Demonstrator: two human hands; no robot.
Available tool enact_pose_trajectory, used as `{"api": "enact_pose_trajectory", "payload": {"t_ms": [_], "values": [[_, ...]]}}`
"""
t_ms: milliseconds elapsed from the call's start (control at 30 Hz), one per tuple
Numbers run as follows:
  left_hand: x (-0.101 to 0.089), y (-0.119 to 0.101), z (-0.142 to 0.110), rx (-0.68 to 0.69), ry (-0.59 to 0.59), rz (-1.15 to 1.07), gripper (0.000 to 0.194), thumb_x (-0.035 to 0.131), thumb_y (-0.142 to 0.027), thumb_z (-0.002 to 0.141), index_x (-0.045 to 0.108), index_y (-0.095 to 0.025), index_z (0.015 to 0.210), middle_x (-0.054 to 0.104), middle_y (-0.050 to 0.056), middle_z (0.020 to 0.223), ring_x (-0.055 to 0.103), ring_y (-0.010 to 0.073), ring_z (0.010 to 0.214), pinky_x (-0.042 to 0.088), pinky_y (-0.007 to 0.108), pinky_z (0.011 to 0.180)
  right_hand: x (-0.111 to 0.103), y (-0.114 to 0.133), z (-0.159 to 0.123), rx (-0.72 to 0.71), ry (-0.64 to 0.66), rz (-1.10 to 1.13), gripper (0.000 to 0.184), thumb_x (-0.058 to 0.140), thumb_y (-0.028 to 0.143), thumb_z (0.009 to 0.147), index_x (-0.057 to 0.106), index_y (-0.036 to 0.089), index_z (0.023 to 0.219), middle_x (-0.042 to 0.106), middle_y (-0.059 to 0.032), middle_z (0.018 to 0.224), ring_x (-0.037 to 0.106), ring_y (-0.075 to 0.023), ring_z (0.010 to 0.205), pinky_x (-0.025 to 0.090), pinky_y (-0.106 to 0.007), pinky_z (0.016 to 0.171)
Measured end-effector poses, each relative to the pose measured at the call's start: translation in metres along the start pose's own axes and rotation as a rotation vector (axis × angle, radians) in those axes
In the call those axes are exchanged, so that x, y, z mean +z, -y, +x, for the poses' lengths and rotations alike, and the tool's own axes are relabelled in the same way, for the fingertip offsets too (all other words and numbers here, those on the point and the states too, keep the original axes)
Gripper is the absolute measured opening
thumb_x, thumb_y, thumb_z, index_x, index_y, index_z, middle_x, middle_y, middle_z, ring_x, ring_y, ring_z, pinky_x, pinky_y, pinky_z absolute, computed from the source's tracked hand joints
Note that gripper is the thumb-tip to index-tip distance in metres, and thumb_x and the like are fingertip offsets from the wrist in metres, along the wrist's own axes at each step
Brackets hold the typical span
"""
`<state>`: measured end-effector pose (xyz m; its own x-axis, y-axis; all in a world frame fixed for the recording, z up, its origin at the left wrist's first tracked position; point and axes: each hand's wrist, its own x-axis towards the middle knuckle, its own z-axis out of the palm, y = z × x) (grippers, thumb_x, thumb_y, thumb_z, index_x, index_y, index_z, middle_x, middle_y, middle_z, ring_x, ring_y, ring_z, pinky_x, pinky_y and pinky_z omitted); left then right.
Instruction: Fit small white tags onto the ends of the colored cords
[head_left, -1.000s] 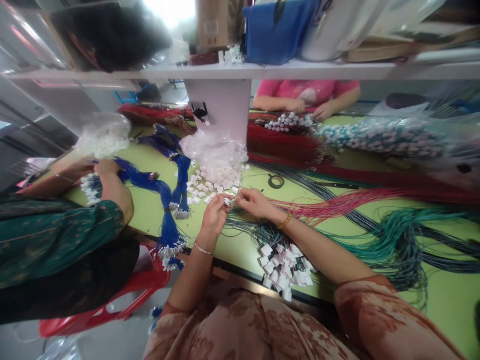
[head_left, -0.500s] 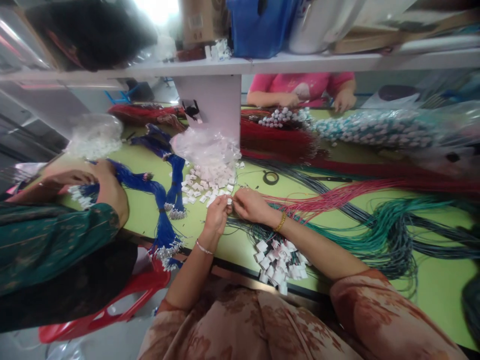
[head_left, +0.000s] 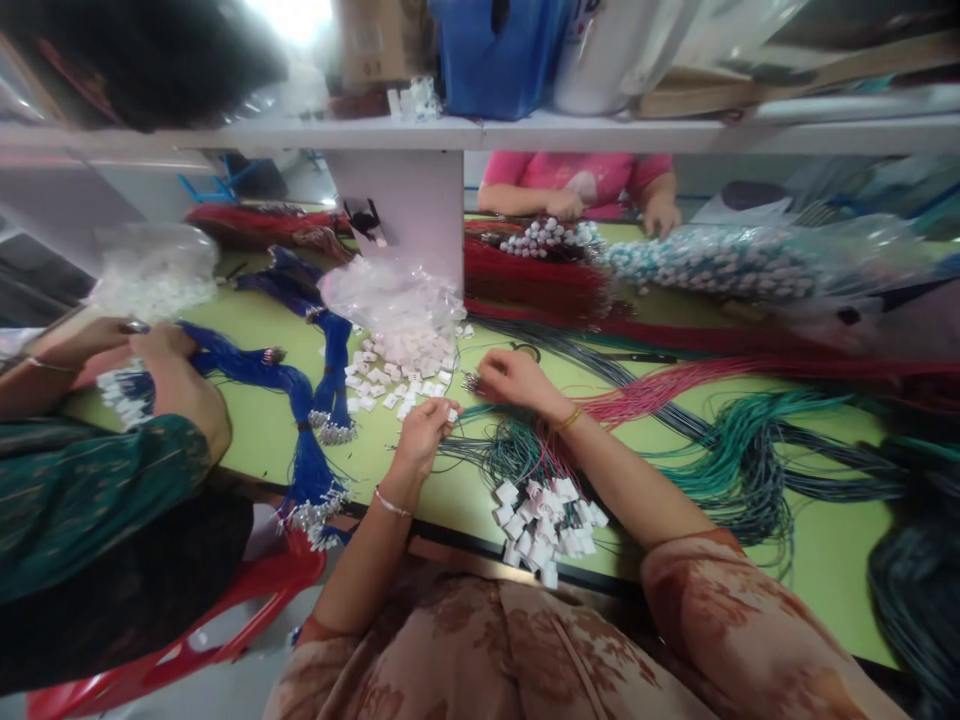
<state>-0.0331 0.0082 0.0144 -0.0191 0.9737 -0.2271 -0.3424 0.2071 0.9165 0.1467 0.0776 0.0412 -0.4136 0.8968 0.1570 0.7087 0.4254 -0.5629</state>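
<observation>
My left hand (head_left: 421,432) pinches a small white connector housing (head_left: 452,414) between thumb and fingertips. A thin green wire (head_left: 480,408) runs rightward from that housing. To its right and slightly farther back, my right hand (head_left: 514,378) has its fingers closed at the metal-tipped ends (head_left: 472,382) of the red wires (head_left: 637,385); how many they grip is too small to tell. Loose white housings (head_left: 390,375) spread beyond my left hand, partly under a clear plastic bag (head_left: 397,295). Near the table edge lies a cluster of white housings (head_left: 544,525) fitted on wires.
Green wires (head_left: 739,440) and dark grey wires (head_left: 832,470) stretch across the right side. Blue wire bundles (head_left: 300,390) lie left, by a co-worker's hands (head_left: 161,350). A black tape roll (head_left: 526,352) and knife (head_left: 641,357) lie behind my right hand. A shelf (head_left: 480,135) crosses above.
My right hand has drawn away from my left, moving back and right to the red wire ends. My left hand keeps the white housing. The view has shifted slightly right.
</observation>
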Motion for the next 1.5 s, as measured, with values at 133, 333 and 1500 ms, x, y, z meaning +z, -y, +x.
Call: {"api": "enact_pose_trajectory", "payload": {"t_ms": [133,333,1500], "values": [[0.001,-0.008,0.002,-0.036,0.074,0.09,0.023,0.076,-0.032,0.066,0.07,-0.011,0.073,0.06,0.003,0.064,0.043,0.0049,0.05,0.032,0.018,0.046,-0.002,-0.03,0.011,0.191,0.156,-0.202,0.015,0.057,0.028,0.079,0.065,0.016,0.077,0.068,-0.0072,0.081,0.051,-0.0149,0.066,0.027,-0.025,0.058],[0.015,-0.018,0.008,-0.018,0.128,0.081,0.02,0.075,-0.03,0.068,0.072,-0.012,0.075,0.058,0.002,0.059,0.044,0.0058,0.048,0.031,0.018,0.044,0.007,-0.037,0.003,0.149,0.121,-0.293,0.024,0.043,0.025,0.089,0.063,0.012,0.092,0.068,-0.0133,0.085,0.052,-0.0166,0.066,0.026,-0.027,0.058],[0.026,0.009,0.02,-0.024,0.046,-0.286,0.018,0.072,-0.027,0.073,0.061,-0.013,0.077,0.062,0.003,0.077,0.052,0.0082,0.063,0.041,0.021,0.061,0.012,0.002,-0.035,-0.05,-0.08,0.377,0.016,0.052,0.026,0.078,0.057,0.015,0.069,0.05,0.0029,0.059,0.039,-0.0083,0.053,0.029,-0.02,0.052]]}}
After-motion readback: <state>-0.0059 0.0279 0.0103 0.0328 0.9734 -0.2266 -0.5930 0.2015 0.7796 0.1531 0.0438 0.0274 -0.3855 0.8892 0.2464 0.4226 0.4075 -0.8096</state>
